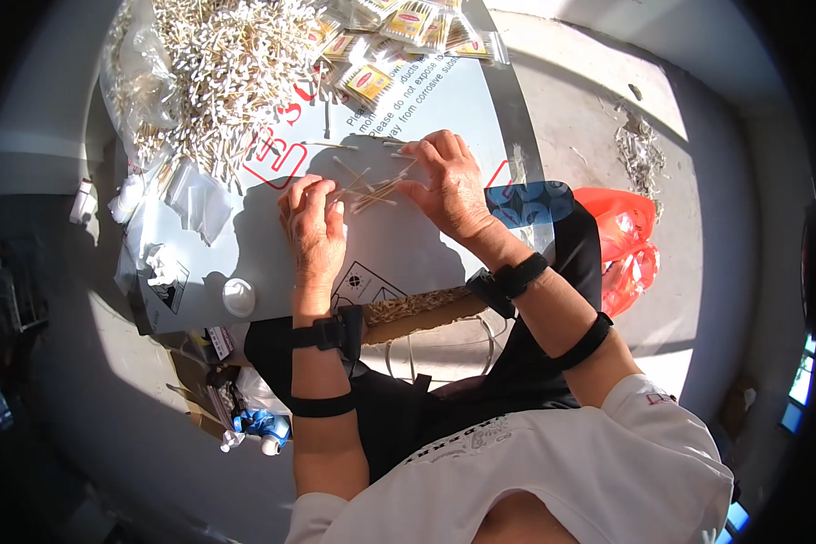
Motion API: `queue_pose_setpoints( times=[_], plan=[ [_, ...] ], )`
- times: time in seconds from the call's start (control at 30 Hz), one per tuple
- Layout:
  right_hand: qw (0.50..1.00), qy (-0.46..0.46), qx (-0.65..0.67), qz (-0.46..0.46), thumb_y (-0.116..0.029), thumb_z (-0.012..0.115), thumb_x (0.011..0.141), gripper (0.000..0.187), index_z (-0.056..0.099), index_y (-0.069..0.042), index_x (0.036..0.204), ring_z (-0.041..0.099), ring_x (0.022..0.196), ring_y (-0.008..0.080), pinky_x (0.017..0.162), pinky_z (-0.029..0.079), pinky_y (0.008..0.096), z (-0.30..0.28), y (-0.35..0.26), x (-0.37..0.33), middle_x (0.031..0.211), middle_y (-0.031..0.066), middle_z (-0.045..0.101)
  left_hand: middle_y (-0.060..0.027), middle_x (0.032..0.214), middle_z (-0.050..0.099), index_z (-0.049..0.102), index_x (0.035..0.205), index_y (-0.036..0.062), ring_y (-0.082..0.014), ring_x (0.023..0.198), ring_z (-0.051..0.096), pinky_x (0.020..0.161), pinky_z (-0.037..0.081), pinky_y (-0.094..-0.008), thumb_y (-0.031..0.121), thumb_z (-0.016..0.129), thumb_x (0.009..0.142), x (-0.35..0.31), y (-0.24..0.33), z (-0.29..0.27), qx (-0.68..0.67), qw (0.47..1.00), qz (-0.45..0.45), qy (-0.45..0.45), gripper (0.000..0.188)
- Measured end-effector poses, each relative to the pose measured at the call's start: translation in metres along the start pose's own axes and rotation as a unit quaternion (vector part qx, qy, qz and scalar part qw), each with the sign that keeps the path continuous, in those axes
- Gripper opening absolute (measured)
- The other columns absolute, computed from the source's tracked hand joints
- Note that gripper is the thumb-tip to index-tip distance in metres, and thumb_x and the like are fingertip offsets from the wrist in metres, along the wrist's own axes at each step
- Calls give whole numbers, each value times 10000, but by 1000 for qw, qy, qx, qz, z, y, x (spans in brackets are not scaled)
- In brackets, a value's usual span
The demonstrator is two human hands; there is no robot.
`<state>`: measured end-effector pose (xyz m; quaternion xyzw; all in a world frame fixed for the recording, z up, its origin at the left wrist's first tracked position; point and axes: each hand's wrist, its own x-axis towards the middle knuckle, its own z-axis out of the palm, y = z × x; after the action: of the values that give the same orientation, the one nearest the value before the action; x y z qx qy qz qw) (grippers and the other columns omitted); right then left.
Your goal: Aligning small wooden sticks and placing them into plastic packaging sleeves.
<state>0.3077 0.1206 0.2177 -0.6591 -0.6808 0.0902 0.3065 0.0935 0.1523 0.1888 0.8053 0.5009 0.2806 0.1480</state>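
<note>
Several loose cotton swabs (372,192) lie crossed on the grey printed tabletop sheet (381,245), between my two hands. At their left ends is my left hand (313,227), its fingers curled; whatever they pinch is hidden. My right hand (449,186) is bent over the right ends, with swabs between its thumb and fingers. A large heap of cotton swabs (227,72) covers the far left of the table. Small clear packs of swabs (367,83) with yellow labels are piled at the far edge, beyond my hands.
Clear plastic bags (199,201) lie at the left, near crumpled white tissue (161,265) and a round white cap (238,296). Below the near edge, an open box of swabs (417,308) sits by my lap. A red plastic bag (621,245) stands on the floor to the right.
</note>
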Motion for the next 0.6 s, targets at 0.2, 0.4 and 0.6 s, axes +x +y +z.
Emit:
queue_pose_setpoints(
  times=[0.2, 0.4, 0.6],
  plan=[
    [999, -31, 18, 5, -197, 784, 668, 525, 592, -22, 1124, 483, 1065, 334, 942, 408, 424, -2, 24, 7, 1123, 147, 532, -142, 1476, 299, 377, 1378, 37, -343, 1373, 254, 1101, 233, -498, 244, 723, 768, -1, 38, 1, 42, 997, 29, -56, 731],
    [990, -75, 112, -46, -165, 714, 740, 356, 617, -32, 1055, 639, 824, 304, 723, 522, 375, 17, -1, 49, 924, 121, 618, -157, 1396, 391, 409, 1329, -2, -342, 1313, 346, 1099, 237, -490, 337, 626, 842, -4, 39, 17, 113, 994, 4, -10, 632],
    [994, -35, 98, -17, -370, 732, 774, 561, 532, 21, 1123, 648, 838, 378, 748, 514, 426, 41, -44, 137, 908, 213, 651, -177, 1345, 429, 445, 1273, -30, -331, 1289, 372, 1087, 262, -468, 362, 637, 822, -2, 42, 7, 130, 991, -2, -13, 628]
  ],
)
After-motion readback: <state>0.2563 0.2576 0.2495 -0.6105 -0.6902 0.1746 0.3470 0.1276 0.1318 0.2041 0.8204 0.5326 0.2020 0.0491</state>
